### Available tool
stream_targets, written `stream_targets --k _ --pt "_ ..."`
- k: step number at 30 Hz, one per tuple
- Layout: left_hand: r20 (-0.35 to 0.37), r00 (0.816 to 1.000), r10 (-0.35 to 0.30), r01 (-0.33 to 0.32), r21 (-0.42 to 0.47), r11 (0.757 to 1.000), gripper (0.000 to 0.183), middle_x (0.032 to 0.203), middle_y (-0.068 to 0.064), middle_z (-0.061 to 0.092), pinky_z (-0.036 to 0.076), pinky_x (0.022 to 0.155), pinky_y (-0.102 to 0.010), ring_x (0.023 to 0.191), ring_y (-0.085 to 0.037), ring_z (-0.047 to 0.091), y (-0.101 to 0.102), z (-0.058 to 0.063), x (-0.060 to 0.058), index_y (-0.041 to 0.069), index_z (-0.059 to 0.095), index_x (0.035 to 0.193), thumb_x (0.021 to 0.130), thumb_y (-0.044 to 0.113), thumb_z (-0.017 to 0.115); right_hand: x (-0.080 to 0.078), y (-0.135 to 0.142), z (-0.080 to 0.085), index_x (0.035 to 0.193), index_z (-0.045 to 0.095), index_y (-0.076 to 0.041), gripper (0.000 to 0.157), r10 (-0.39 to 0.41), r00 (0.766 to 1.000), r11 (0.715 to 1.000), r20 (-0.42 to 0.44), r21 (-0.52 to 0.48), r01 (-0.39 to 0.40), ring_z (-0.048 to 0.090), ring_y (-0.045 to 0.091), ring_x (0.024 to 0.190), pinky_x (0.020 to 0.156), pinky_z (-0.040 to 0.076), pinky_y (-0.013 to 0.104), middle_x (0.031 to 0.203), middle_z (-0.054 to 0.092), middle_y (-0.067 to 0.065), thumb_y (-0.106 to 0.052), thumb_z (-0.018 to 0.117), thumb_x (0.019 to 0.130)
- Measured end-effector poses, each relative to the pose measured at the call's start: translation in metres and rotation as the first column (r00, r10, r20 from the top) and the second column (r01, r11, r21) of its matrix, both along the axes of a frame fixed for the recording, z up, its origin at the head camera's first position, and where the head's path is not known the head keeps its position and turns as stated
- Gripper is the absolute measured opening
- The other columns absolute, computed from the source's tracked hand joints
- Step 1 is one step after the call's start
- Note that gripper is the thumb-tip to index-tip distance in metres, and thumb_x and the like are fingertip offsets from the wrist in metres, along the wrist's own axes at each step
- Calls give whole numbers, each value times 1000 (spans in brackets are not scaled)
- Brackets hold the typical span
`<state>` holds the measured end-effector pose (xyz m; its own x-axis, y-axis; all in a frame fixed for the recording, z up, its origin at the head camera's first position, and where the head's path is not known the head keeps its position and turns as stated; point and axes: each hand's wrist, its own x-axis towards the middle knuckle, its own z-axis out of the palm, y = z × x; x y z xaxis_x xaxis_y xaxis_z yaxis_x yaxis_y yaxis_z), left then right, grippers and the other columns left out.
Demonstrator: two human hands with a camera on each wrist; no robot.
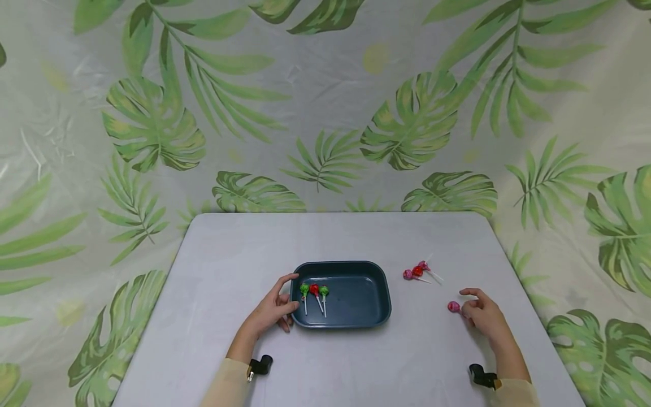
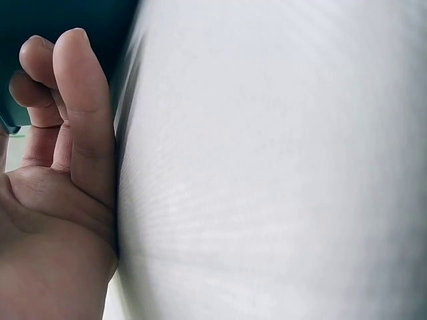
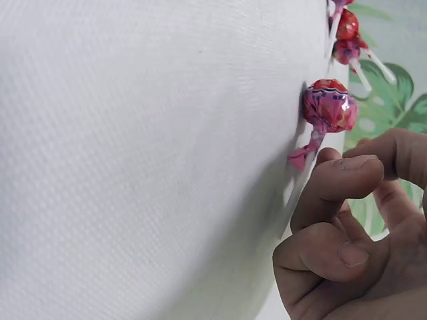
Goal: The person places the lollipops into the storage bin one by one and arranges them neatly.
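My left hand (image 1: 272, 311) holds the left side of a dark blue-green tray (image 1: 356, 324), its fingers and thumb at the rim. In the left wrist view, bent fingers (image 2: 80, 100) lie against the tray wall (image 2: 100, 17). Inside the tray's left part are a green lollipop (image 1: 304, 289), a red one (image 1: 314, 289) and another green one (image 1: 324, 290). At the right, my right hand (image 1: 483, 316) is beside a pink lollipop (image 1: 454, 307). The right wrist view shows its wrapped head (image 3: 331, 107) beyond loosely bent fingers; they partly hide the stick, and no clear pinch shows.
Beyond the right hand, a small cluster has pink lollipops (image 1: 408, 275) and a red one (image 1: 417, 271), with white sticks crossing. Everything stands on a white-covered table (image 1: 229, 243). A leaf-print cloth (image 1: 325, 113) hangs behind it.
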<state>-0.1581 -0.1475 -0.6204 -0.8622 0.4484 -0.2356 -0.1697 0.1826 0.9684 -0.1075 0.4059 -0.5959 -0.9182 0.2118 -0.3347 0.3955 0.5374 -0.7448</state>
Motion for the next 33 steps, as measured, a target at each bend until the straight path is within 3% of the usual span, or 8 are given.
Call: stream_targets --k 9,20,26,33 --pt "5 1000 8 -8 -5 1000 77 78 -1 67 62 51 -35 60 -17 67 0 1 0 32 26 164 102 16 69 2 -9 2 145 50 -5 50 56 998 998 37 39 -58 51 17 78 63 42 26 92 53 5 -8 61 96" --pt "5 1000 2 -2 5 1000 77 79 -2 68 62 51 -34 60 -17 67 0 0 -1 32 27 164 102 15 69 0 -30 -2 142 55 -7 48 95 993 993 68 69 -100 53 21 82 66 43 30 91 59 9 -19 72 98" --pt "2 1000 9 -9 -9 1000 76 79 -2 68 62 52 -34 61 -18 67 0 0 -1 33 28 164 102 16 69 -3 -43 -8 136 57 -7 42 66 997 995 45 69 -69 51 20 80 65 41 29 85 56 5 -21 71 99" --pt "-1 1000 9 -9 -14 1000 77 79 -2 68 61 52 -34 61 -19 66 0 -1 -2 32 28 164 102 15 69 -7 -55 -4 137 56 -7 43 39 999 999 17 -20 -39 47 16 75 61 40 26 77 49 -2 -22 72 100"
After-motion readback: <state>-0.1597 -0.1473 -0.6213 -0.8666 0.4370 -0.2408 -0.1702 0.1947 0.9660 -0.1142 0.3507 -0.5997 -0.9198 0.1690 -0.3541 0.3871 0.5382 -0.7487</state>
